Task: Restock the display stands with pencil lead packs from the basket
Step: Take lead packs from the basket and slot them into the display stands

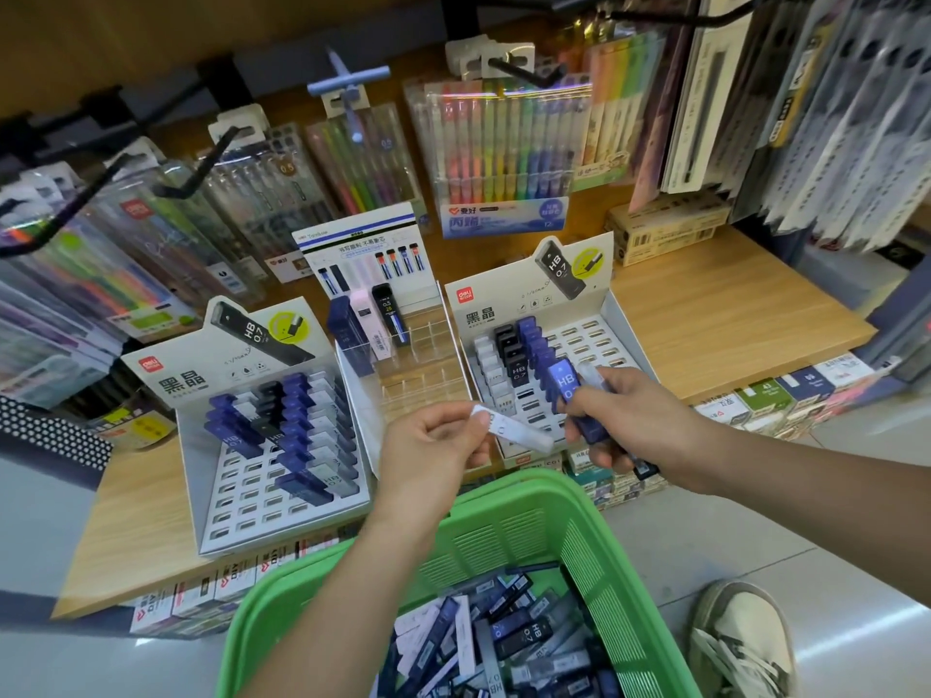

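White pack pinched in one hand, blue bundle gripped in the other, both just above the basket.
Left hand [433, 440] nips the white pack [514, 428] by one end, likely singled out for a matching column. Right hand [624, 420] curls round several packs, a blue pack [567, 390] uppermost, label readable; probably a reserve to save trips. Just behind, the right stand [584, 335] has white, black and blue rows filled at the back left, with the front slots bare. The left stand [252, 501] is fuller. Green basket [504, 488] below the wrists holds many loose packs [504, 642].
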`<action>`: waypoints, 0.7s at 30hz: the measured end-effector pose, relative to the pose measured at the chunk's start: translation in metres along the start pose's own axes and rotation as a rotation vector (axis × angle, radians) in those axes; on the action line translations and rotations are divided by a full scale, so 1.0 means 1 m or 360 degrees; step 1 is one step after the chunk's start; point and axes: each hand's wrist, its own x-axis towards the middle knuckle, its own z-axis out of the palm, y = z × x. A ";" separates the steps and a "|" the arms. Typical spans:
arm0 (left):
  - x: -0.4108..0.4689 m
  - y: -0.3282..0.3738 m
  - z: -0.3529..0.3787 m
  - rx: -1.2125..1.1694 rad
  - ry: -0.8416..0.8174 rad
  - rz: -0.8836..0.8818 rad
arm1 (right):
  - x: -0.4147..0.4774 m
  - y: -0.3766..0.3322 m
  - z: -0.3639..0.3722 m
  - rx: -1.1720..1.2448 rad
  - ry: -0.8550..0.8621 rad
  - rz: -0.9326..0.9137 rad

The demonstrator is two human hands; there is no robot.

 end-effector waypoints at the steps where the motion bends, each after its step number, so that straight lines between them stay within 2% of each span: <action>1: 0.001 -0.001 -0.006 0.0147 0.0076 0.0071 | -0.001 0.001 -0.002 -0.0074 0.0000 -0.0019; 3: 0.003 -0.004 -0.015 0.0411 0.0188 0.0214 | -0.002 0.004 -0.003 -0.0199 -0.0015 -0.0036; 7: 0.005 -0.006 -0.012 0.0667 0.0233 0.0443 | -0.005 0.008 -0.001 -0.0379 -0.0059 -0.0080; 15: 0.019 -0.011 0.010 0.0847 0.0190 0.0576 | -0.002 0.009 -0.006 -0.0370 -0.0014 -0.0141; 21: 0.023 -0.009 0.012 0.1050 0.0140 0.0793 | 0.000 0.014 -0.009 -0.0361 -0.0012 -0.0165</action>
